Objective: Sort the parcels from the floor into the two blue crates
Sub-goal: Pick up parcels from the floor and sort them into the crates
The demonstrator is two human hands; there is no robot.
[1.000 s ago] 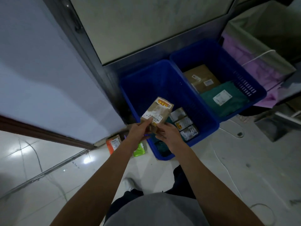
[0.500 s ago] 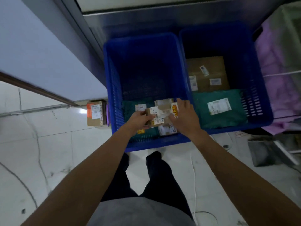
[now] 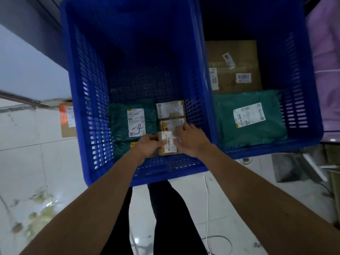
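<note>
Both hands reach into the left blue crate (image 3: 81, 100), gripping a small brown box (image 3: 167, 144) between them at the crate's near right corner. The left hand (image 3: 147, 148) pinches its left edge and the right hand (image 3: 191, 140) covers its right side, probably so the box goes down flat and square. It sits in line with two other small boxes (image 3: 171, 116) just beyond it, so the person seems to be building a tidy row along the right wall. A green mailer (image 3: 132, 122) fills the floor to the left, which leaves this corner as the free slot. The right blue crate (image 3: 301, 100) holds a large cardboard box (image 3: 233, 67) at the far end and a second green mailer (image 3: 250, 118) nearer. One parcel with an orange label (image 3: 67, 119) still lies on the tiles left of the crates, so sorting is judged unfinished
</note>
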